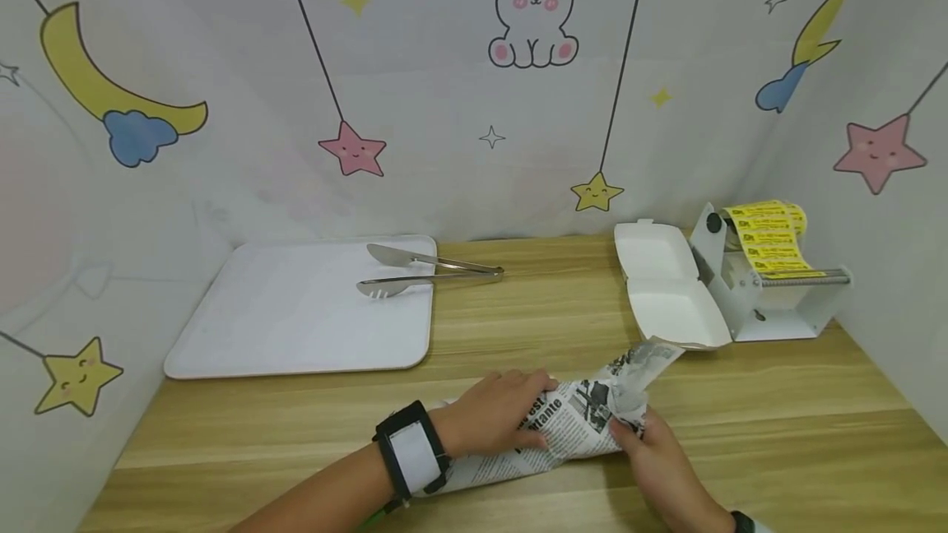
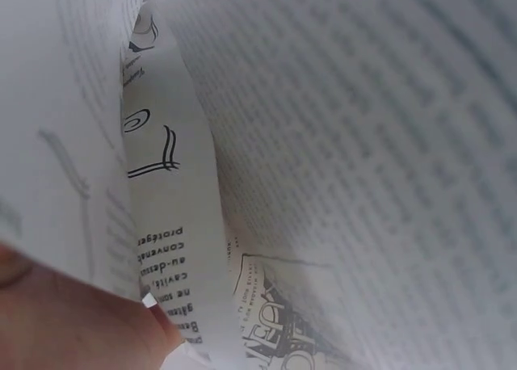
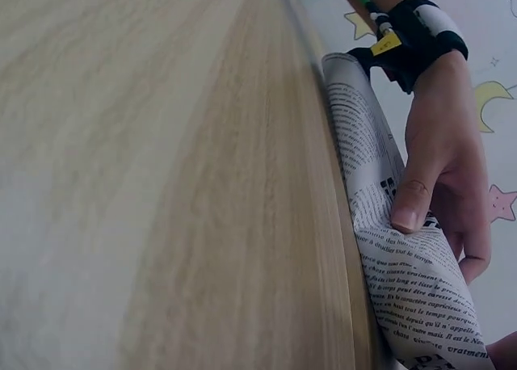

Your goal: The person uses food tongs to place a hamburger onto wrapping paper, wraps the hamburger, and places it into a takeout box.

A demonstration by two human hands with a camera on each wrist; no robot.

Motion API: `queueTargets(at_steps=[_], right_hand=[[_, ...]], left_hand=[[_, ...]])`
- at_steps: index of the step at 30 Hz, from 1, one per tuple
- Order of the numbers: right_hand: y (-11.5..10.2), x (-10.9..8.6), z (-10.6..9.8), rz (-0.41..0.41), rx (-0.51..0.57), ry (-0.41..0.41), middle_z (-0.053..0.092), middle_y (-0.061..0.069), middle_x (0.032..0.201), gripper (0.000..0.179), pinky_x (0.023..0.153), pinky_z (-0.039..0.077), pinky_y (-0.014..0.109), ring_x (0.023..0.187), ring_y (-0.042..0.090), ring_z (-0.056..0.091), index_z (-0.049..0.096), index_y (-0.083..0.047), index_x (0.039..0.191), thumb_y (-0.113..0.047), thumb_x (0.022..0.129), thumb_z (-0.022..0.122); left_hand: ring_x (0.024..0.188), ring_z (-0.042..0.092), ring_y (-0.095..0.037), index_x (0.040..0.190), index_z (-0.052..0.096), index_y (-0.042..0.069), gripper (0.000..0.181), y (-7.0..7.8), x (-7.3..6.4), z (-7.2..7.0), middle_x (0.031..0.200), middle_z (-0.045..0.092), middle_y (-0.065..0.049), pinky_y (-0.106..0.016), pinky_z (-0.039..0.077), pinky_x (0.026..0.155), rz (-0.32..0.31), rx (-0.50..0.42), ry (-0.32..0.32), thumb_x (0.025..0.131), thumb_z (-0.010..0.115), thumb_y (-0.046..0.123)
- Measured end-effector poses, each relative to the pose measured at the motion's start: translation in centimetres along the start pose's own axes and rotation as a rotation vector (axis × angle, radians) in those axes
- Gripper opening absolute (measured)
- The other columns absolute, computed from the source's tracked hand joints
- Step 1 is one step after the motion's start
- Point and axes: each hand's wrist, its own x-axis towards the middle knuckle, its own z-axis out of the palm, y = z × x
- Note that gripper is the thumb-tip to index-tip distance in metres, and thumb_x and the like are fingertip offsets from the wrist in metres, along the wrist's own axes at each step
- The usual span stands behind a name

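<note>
A long roll of newspaper-print wrapping paper [image 1: 581, 422] lies along the table's near side, its right end gathered into a crumpled tip that sticks up. My left hand [image 1: 492, 414] grips the roll from above near its middle, thumb on the near side and fingers over the far side. At the gathered end, my right hand [image 1: 662, 471] pinches the paper with the thumb in front; its other fingers are mostly hidden. Printed paper [image 2: 355, 144] fills the left wrist view, showing an open hollow at the roll's left end. Whatever the paper may contain cannot be seen.
Behind on the left is a white tray [image 1: 311, 311], with metal tongs [image 1: 452, 270] resting across its right edge. An open white clamshell box [image 1: 670, 303] stands at the back right, beside a label dispenser [image 1: 785, 303] loaded with yellow labels. Printed cloth walls border the table.
</note>
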Motion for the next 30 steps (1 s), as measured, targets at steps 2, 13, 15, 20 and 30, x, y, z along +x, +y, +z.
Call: queueTargets(at_steps=[2,13,15,20,30], right_hand=[[0.0,0.0,-0.1,-0.071,-0.075,-0.014,0.047,0.032,0.146,0.045,0.099,0.030,0.007,0.138,0.037,0.041,0.043,0.017,0.142,0.006,0.100,0.052],[0.2,0.0,-0.6,-0.514,-0.418,-0.091,0.042,0.027,0.154,0.068,0.108,0.015,0.004,0.140,0.035,0.038,0.040,0.007,0.151,0.022,0.087,0.055],[-0.1,0.0,-0.6,-0.529,-0.433,-0.144,0.037,0.022,0.158,0.072,0.110,0.013,0.005,0.143,0.027,0.032,0.035,0.002,0.155,0.023,0.089,0.051],[-0.9,-0.1,-0.5,-0.522,-0.573,-0.238,0.029,0.017,0.164,0.075,0.116,0.018,0.021,0.147,0.025,0.028,0.028,-0.005,0.160,0.021,0.093,0.049],[-1.5,-0.3,0.0,-0.589,-0.873,-0.284,0.025,0.015,0.166,0.089,0.110,0.040,0.047,0.147,0.031,0.033,0.029,-0.003,0.159,0.028,0.081,0.059]], left_hand=[[0.123,0.056,-0.015,0.143,0.046,0.015,0.065,-0.1,0.0,0.0,0.138,0.060,-0.001,-0.037,0.047,0.104,0.004,-0.003,-0.002,0.091,0.076,0.040],[0.133,0.051,-0.016,0.147,0.043,0.016,0.069,-1.0,0.1,0.0,0.149,0.052,0.001,-0.041,0.041,0.111,0.037,-0.067,-0.025,0.091,0.076,0.038],[0.134,0.050,-0.015,0.147,0.043,0.016,0.070,-1.1,0.1,0.1,0.150,0.051,0.001,-0.041,0.040,0.111,0.042,-0.070,-0.027,0.090,0.076,0.038],[0.132,0.051,-0.013,0.145,0.045,0.015,0.069,-1.3,0.2,0.2,0.146,0.055,0.001,-0.039,0.042,0.109,0.042,-0.061,-0.023,0.090,0.077,0.039],[0.122,0.058,-0.009,0.143,0.046,0.015,0.075,-1.4,0.2,0.0,0.132,0.064,0.002,-0.033,0.045,0.102,0.022,-0.094,-0.009,0.083,0.085,0.037]])
